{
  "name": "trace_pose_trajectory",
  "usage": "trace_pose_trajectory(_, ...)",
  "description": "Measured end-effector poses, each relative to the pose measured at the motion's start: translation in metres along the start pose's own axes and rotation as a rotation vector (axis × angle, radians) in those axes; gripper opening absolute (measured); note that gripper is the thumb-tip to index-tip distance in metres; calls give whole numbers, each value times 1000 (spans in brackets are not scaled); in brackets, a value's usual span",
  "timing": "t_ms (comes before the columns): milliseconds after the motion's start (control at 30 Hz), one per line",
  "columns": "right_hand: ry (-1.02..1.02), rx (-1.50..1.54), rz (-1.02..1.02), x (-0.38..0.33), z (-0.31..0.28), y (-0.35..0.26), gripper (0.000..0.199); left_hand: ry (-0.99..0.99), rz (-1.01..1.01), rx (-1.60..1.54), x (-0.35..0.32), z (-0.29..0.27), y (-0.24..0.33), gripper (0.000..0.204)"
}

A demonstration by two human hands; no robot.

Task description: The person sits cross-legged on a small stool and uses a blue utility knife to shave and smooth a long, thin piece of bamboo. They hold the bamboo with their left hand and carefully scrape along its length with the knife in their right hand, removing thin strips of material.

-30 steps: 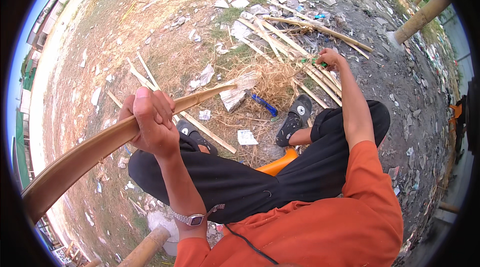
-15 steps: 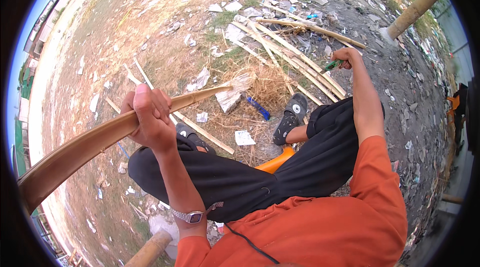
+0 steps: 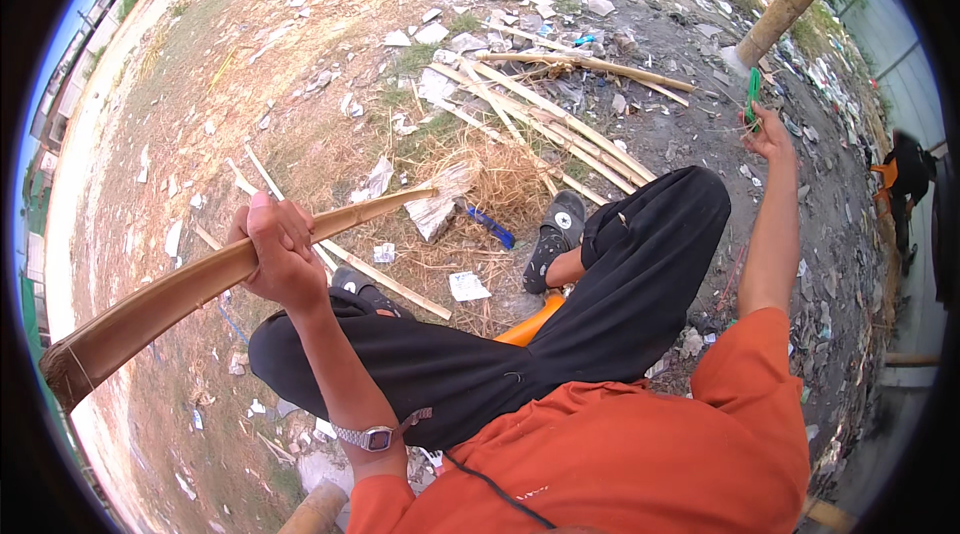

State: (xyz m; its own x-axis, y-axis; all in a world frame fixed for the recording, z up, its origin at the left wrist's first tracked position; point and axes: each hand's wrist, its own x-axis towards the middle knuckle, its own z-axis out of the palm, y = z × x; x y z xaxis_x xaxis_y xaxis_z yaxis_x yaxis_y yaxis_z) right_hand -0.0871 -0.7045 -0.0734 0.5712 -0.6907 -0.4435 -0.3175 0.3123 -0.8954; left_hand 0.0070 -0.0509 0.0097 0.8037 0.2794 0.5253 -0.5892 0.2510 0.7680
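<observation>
My left hand is closed round a long split bamboo piece. The bamboo slants from its wide end at the left rim to its thin tip by a pale stone block. Out to the right, well away from the bamboo, my right hand grips a slim green tool that points upward. Its exact kind is too small to tell. Between my feet and the block lies a blue object, perhaps a cutter. A heap of straw-like shavings sits beside the block.
Several bamboo strips lie crossed beyond my right foot. Thinner strips are near my left foot. An orange seat edge shows between my legs. A bamboo post rises at the far right. Broken tiles and litter cover the ground.
My right hand with the green tool has swung outward to the right, away from the bamboo strips. My left hand keeps its hold on the bamboo piece. The view has shifted slightly.
</observation>
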Motion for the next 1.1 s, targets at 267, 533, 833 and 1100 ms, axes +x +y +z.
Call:
trace_pose_trajectory(267,810,-444,-64,-144,-354,214,9,-23,-52,21,-1,2,1,38)
trace_pose_trajectory(533,1281,280,444,-427,-305,458,24,-101,-59,6,-6,17,-2,38)
trace_pose_trajectory(833,459,813,1014,-596,-215,555,17,-95,-89,-28,-10,12,-1,37)
trace_pose_trajectory(1100,1625,182,807,-682,-369,509,18,-104,-128,-42,-10,-5,1,41)
